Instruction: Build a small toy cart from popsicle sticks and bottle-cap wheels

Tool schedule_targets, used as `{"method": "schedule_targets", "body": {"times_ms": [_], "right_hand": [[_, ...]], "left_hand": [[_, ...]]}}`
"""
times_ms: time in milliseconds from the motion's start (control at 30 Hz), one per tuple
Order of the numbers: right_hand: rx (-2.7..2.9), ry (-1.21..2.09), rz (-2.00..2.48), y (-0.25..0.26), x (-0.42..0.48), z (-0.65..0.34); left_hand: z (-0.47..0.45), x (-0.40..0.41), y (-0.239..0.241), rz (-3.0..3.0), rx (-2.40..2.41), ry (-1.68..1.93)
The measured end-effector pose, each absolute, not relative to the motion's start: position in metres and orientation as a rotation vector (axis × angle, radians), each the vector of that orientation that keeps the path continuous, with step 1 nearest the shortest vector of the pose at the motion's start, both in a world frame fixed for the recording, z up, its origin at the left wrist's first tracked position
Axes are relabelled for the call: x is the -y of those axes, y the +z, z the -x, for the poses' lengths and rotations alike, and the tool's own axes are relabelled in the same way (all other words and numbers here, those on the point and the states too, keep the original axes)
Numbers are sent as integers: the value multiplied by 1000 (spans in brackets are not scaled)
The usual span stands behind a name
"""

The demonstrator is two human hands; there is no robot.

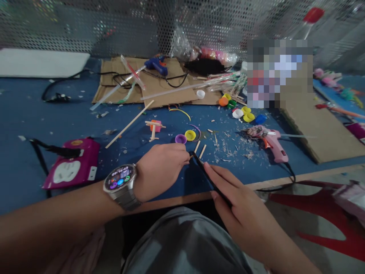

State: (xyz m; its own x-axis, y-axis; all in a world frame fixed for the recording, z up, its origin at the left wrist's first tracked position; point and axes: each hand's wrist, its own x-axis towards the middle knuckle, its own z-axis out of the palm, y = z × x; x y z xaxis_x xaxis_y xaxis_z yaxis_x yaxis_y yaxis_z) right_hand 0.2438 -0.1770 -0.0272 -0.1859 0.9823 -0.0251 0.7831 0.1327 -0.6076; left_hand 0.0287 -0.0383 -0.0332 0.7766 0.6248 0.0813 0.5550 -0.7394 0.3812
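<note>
- In right hand [241, 203], gripped: black tool [207, 174], right of and nearer than purple cap [180, 139].
- In left hand [161, 167], closed by the tool's tip: contents unclear.
- Right of the cap: two sticks [202, 151].

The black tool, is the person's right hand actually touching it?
Touching. The head view shows the black tool gripped between the thumb and fingers of the right hand.

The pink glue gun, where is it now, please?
In the head view, the pink glue gun lies at right on the blue table, just left of the cardboard there.
</note>
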Motion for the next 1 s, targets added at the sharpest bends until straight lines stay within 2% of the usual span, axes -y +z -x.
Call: {"method": "schedule_targets", "body": {"times_ms": [400, 1000], "right_hand": [[2035, 691, 1740, -37, 192, -241], [1918, 690, 1692, -39, 192, -243]], "left_hand": [[-28, 38, -35, -2661, -900, 295], [-31, 46, -19, -2795, -937, -168]]}}
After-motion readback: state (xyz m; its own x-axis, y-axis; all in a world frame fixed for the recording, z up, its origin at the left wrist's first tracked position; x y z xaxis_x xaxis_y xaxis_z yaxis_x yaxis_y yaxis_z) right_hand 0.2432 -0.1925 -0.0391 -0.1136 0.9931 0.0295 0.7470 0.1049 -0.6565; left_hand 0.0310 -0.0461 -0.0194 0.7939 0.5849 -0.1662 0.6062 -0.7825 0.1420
